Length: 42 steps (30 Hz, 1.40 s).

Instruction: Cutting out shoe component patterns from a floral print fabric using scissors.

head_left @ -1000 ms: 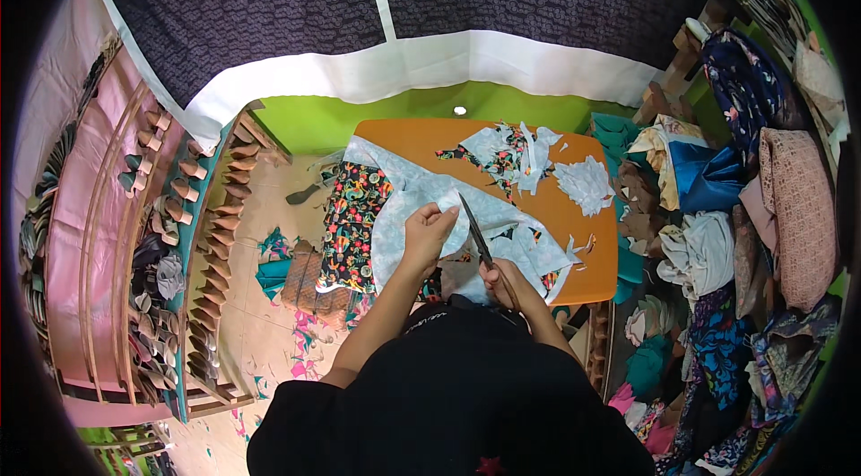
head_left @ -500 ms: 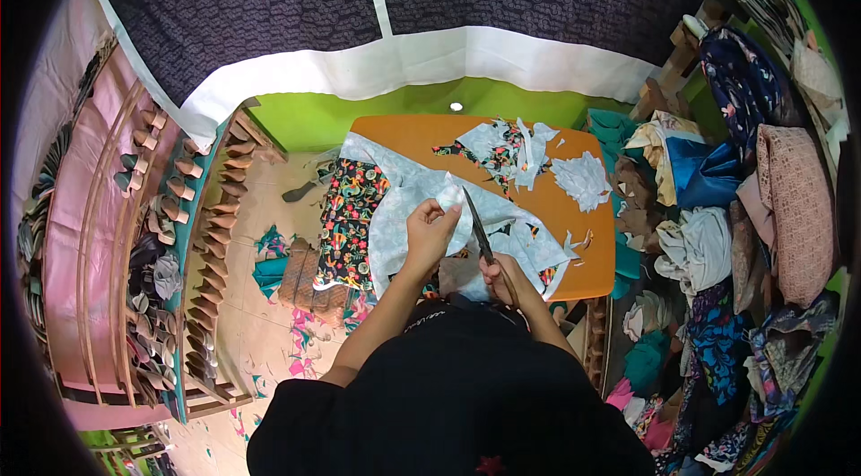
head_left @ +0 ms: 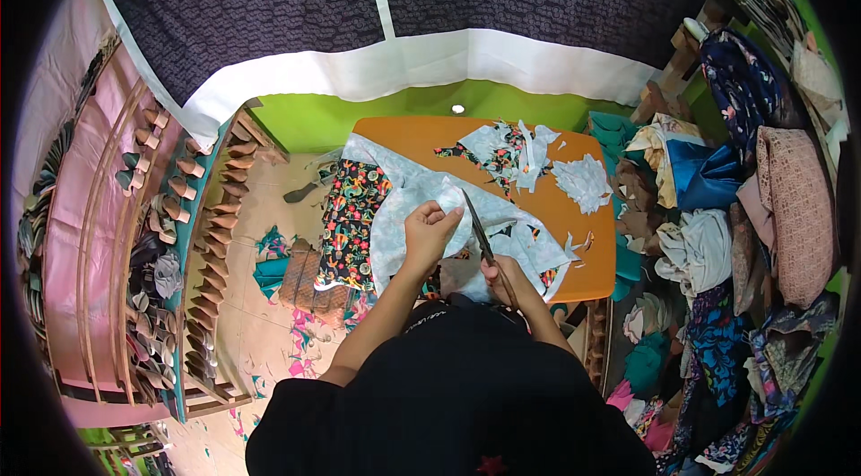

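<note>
My left hand [head_left: 432, 229] pinches the edge of a small pale cloth piece [head_left: 452, 195] between thumb and fingers. In my right hand [head_left: 499, 273] are long dark scissors [head_left: 476, 226], pointing away from me, their blades beside that edge. The handle end runs back along my right wrist. Beneath both hands a large floral cloth [head_left: 345, 229], black with bright flowers and pale on its reverse, lies partly folded over the orange table [head_left: 578, 274]. My forearms and body hide its near part.
Cut scraps [head_left: 507, 153] and a pale scrap pile [head_left: 583, 182] lie at the table's far right. Wooden shoe lasts [head_left: 211, 274] line a rack on the left. Folded fabrics [head_left: 695, 247] crowd the right side. Offcuts [head_left: 309, 333] litter the tiled floor. A dark curtain [head_left: 269, 10] hangs ahead.
Both hands keep nearly the same place and grip. My left hand shifts very slightly, and the scissors stay beside the pale cloth edge.
</note>
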### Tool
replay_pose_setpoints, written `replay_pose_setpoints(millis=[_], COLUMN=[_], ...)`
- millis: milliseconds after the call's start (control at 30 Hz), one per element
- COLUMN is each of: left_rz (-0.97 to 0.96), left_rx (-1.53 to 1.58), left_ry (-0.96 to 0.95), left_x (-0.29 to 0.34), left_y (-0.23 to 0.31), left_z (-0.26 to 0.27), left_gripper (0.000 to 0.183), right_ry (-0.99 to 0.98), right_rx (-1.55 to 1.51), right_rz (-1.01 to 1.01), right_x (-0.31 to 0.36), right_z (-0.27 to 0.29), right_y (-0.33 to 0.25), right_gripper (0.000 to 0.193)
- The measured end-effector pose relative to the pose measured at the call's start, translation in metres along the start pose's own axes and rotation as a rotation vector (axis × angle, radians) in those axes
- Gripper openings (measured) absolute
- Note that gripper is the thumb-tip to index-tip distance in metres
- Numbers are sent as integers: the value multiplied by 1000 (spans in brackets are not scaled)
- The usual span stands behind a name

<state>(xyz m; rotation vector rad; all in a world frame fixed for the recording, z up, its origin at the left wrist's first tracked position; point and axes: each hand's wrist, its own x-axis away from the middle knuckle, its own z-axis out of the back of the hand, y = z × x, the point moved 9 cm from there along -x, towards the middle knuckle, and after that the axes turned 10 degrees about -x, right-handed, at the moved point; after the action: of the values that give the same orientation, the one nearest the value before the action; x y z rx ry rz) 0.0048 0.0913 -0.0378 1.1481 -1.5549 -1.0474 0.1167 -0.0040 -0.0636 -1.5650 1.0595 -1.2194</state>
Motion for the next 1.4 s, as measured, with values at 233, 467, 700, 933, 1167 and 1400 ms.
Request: replay_pose_setpoints(millis=[233,467,700,933,1167,1400], left_rz=[-20,-24,-7,-3,0,-19], left_rx=[-76,-106,-85,-136,-115,-104], left_ry=[0,2,-1,-33,-26,0], left_x=[2,0,1,3,4,2], left_y=[4,3,5,3,4,4], left_z=[-1,-2,-5,-7,-7,-5], left_gripper=[20,19,18,15,14,13], right_ry=[-5,28,43,-5,-8,52], right_rx=[130,11,44,-15,-44,86], right_rz=[69,11,90,37,14,-26], right_x=[0,-5,-6,-7,-3,-7], right_z=[-2,6,8,6,3,10], right_y=[-18,1,3,5,-3,5], right_gripper=[78,63,57,70,78,73])
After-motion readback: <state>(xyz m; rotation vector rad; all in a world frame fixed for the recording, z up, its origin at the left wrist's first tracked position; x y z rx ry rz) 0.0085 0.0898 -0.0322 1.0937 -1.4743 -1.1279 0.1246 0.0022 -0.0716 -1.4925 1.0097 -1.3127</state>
